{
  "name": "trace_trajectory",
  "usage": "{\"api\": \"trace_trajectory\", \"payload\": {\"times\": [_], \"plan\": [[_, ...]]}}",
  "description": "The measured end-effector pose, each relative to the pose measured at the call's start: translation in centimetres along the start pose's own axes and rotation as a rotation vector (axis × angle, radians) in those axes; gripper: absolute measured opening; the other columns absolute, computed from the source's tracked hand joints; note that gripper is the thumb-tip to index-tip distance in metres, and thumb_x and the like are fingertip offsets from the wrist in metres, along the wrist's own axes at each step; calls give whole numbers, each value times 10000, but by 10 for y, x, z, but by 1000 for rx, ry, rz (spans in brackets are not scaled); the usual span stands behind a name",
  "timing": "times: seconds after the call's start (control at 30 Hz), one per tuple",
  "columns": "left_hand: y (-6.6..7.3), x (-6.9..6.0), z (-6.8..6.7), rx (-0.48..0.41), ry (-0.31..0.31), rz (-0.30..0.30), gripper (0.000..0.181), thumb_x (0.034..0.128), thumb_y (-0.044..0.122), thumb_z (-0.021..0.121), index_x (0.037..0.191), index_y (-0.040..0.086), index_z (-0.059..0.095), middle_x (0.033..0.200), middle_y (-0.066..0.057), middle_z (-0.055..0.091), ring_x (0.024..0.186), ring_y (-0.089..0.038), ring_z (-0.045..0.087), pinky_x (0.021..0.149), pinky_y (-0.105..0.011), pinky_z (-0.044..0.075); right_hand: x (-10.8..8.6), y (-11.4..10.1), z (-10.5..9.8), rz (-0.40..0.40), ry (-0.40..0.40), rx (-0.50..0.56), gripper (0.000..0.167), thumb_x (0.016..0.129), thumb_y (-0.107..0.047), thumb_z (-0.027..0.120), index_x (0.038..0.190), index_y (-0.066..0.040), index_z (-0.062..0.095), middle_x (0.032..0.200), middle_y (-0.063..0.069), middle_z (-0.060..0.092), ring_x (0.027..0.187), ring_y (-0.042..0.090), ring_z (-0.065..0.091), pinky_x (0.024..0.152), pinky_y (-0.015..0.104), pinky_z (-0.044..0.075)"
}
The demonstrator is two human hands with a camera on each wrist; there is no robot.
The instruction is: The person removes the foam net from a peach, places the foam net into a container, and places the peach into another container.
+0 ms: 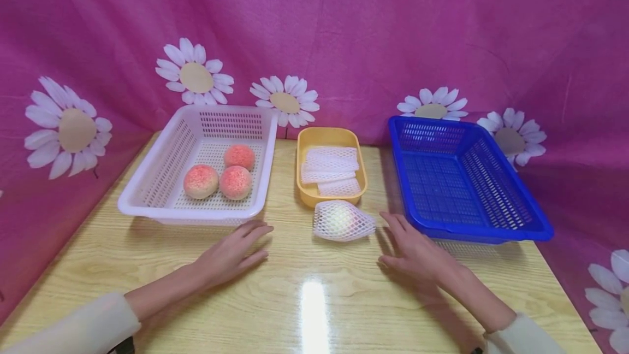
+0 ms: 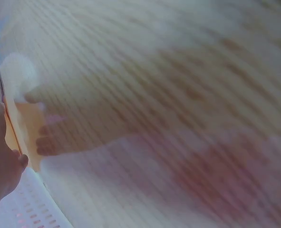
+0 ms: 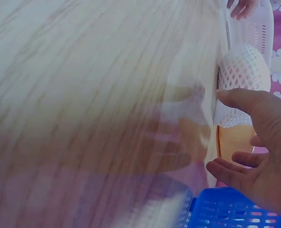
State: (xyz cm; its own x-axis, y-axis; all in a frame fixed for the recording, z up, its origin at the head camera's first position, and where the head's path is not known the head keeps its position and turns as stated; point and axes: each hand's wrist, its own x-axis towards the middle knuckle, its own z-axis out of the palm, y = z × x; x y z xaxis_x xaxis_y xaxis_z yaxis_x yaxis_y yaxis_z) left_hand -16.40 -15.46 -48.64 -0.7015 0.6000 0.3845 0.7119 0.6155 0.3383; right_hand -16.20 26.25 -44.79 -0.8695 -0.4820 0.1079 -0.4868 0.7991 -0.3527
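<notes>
A peach in a white foam net sleeve (image 1: 341,221) lies on the table in front of the yellow tub, between the two hands and apart from the left one. My right hand (image 1: 417,250) is just right of it, fingers spread and holding nothing; in the right wrist view the netted peach (image 3: 245,69) shows beyond the thumb. My left hand (image 1: 231,253) hovers near the front edge of the white basket (image 1: 191,213), fingers extended with nothing in them. Several white foam nets (image 1: 330,165) lie in the yellow tub (image 1: 304,195). Three bare peaches (image 1: 236,182) sit in the white basket.
A blue basket (image 1: 474,228) stands on the right, close to the right hand. The wooden table (image 1: 275,299) reflects a bright light at the front. A magenta cloth with daisies (image 1: 354,42) hangs behind and at both sides.
</notes>
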Motion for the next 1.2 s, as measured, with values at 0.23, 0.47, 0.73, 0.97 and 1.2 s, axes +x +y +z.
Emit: {"api": "trace_trajectory", "payload": {"times": [0.23, 0.47, 0.73, 0.97, 1.2], "plan": [[-2, -7, -1, 30, 23, 44, 489, 911, 218, 735, 1336, 36, 575, 1284, -152, 591, 1172, -291, 592, 965, -422, 516, -4, 5, 2, 19, -4, 33, 913, 824, -241, 826, 1514, 19, 287, 1425, 332, 439, 1217, 483, 520, 980, 588, 457], [-2, -11, -3, 42, 31, 45, 495, 900, 203, 747, 1330, 28, 575, 1272, -158, 598, 1164, -289, 596, 957, -418, 520, -4, 7, 3, 6, 3, 22, 899, 821, -221, 829, 1503, 30, 299, 1406, 318, 471, 1220, 463, 528, 994, 573, 454], [1, -8, -1, 29, 27, 59, 502, 901, 206, 745, 1338, 30, 571, 1291, -178, 589, 1191, -311, 579, 989, -441, 498, 4, 2, 3, -23, 28, 6, 920, 818, -245, 838, 1518, -8, 291, 1381, 271, 471, 1193, 403, 552, 950, 537, 501], [5, -1, 2, 24, -18, 59, 514, 928, 246, 721, 1367, 33, 560, 1345, -181, 565, 1252, -323, 537, 1032, -457, 458, 12, -2, 1, -92, 94, -22, 926, 783, -230, 867, 1499, -23, 318, 1365, 230, 465, 1178, 361, 557, 940, 510, 515], [9, 8, 3, 13, -34, 54, 522, 937, 253, 716, 1387, 45, 551, 1358, -142, 548, 1255, -284, 530, 1014, -423, 479, 22, -8, -1, -120, 81, -26, 922, 775, -242, 873, 1493, -15, 341, 1349, 216, 476, 1210, 344, 530, 995, 503, 477]]}}
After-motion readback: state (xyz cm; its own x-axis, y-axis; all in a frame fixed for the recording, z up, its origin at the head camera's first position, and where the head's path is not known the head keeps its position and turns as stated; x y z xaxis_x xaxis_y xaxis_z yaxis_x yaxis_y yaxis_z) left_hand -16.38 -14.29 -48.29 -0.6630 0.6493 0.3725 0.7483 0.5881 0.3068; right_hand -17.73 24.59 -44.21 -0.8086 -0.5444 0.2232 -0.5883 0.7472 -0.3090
